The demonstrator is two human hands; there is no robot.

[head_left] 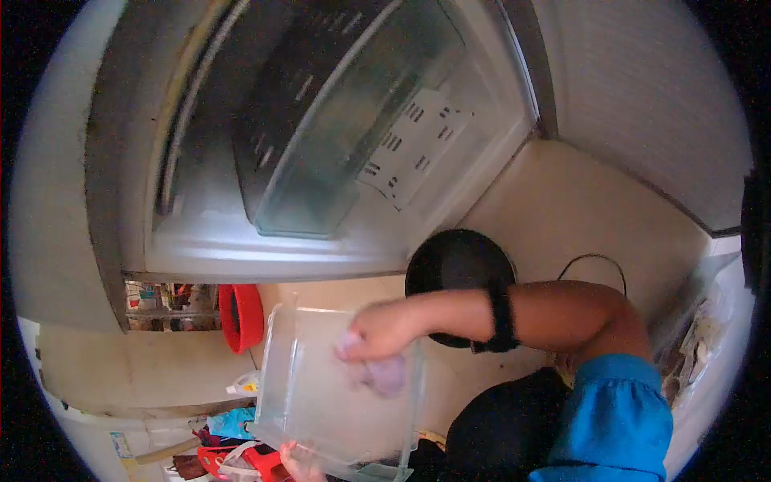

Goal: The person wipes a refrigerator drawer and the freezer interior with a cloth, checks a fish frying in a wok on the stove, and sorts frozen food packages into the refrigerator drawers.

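A clear plastic refrigerator drawer point(277, 361) hangs tilted in front of me, its inside facing up. At its lower edge my left hand point(301, 463) grips the drawer, with fingers closed at the rim. My right hand point(381, 329) is over the drawer's inner face, closed around a pale lilac cloth point(384, 376). Motion blurs the cloth and part of that hand. The right arm wears a blue sleeve and a dark wristband.
An open refrigerator door point(337, 253) with a clear door bin point(309, 193) fills the upper left. A black round container point(450, 261) stands on the floor point(554, 201). A red tub point(251, 317), a white bottle point(243, 384) and cluttered items lie at left.
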